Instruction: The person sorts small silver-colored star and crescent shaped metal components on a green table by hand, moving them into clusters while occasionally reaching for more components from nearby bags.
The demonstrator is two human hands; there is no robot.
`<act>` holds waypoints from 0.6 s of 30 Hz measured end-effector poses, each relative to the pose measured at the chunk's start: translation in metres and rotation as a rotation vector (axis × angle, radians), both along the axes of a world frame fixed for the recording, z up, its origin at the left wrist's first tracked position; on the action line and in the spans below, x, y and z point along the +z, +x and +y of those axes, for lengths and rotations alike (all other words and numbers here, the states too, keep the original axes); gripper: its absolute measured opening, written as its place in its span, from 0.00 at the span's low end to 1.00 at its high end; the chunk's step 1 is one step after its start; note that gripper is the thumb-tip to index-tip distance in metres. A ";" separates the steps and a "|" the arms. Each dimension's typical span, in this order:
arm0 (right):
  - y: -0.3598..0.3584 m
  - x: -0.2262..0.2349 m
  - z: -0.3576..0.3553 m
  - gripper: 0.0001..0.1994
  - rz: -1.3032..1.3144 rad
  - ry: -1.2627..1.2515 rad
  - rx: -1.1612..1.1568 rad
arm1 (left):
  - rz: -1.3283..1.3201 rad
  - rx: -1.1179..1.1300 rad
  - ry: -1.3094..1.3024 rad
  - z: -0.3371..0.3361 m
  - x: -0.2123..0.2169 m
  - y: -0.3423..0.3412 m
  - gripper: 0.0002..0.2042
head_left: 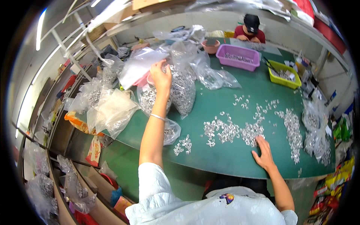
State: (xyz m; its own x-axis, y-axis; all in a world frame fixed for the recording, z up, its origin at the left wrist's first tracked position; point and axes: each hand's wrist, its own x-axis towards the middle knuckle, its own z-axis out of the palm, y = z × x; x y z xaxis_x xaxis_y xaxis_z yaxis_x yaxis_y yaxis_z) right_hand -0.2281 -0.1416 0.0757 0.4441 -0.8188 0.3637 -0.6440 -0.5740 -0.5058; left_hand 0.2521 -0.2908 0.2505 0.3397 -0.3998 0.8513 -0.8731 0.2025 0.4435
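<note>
My left arm reaches far over the table to the clear bags. The left hand (161, 77) is closed, with bent fingers, beside a tall clear bag of small silvery metal pieces (183, 90); what the fingers hold is too small to make out. Partly hidden behind that wrist are a pink container (141, 81) and a second bag of metal pieces (147, 98). My right hand (264, 154) rests on the green tabletop, fingers extended, its fingertips touching the edge of a loose pile of metal pieces (251, 134).
More loose pieces (225, 131) lie leftward, and a long heap (292, 131) rightward. Beyond stand a purple basin (240, 65), a yellow-green basket (284, 83) and a pink bowl (210, 48). A person (250, 32) in a black cap sits at the far edge. Filled bags (317, 127) line the right edge.
</note>
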 end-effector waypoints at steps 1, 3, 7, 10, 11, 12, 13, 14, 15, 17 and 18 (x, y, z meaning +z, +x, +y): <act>-0.003 0.001 0.000 0.31 0.022 -0.017 -0.007 | 0.037 -0.094 -0.010 0.014 0.004 -0.024 0.13; -0.008 -0.001 0.001 0.31 0.078 -0.056 -0.063 | 0.129 -0.200 -0.068 0.046 -0.002 -0.079 0.11; 0.006 0.002 -0.007 0.31 0.134 -0.105 -0.163 | 0.078 -0.457 0.279 0.123 -0.064 -0.150 0.19; 0.027 0.004 -0.011 0.31 0.172 -0.015 -0.124 | -0.084 -0.328 0.938 0.160 -0.136 -0.175 0.36; 0.034 0.005 -0.012 0.30 0.219 -0.015 -0.088 | -0.096 -0.276 0.999 0.167 -0.155 -0.185 0.34; 0.035 0.006 -0.013 0.28 0.269 -0.017 -0.060 | -0.111 -0.233 1.055 0.171 -0.168 -0.195 0.33; 0.032 0.004 -0.016 0.26 0.257 -0.023 -0.036 | -0.110 -0.236 1.026 0.173 -0.178 -0.201 0.32; 0.029 -0.001 -0.018 0.25 0.243 -0.029 -0.011 | -0.110 -0.237 0.999 0.176 -0.183 -0.206 0.30; 0.025 -0.004 -0.021 0.23 0.228 -0.034 0.013 | -0.109 -0.239 0.971 0.177 -0.186 -0.211 0.29; 0.011 -0.007 -0.027 0.21 0.221 -0.006 -0.011 | -0.148 -0.303 0.980 0.174 -0.189 -0.229 0.28; 0.004 -0.007 -0.032 0.20 0.218 0.003 -0.022 | -0.166 -0.335 0.980 0.172 -0.184 -0.241 0.27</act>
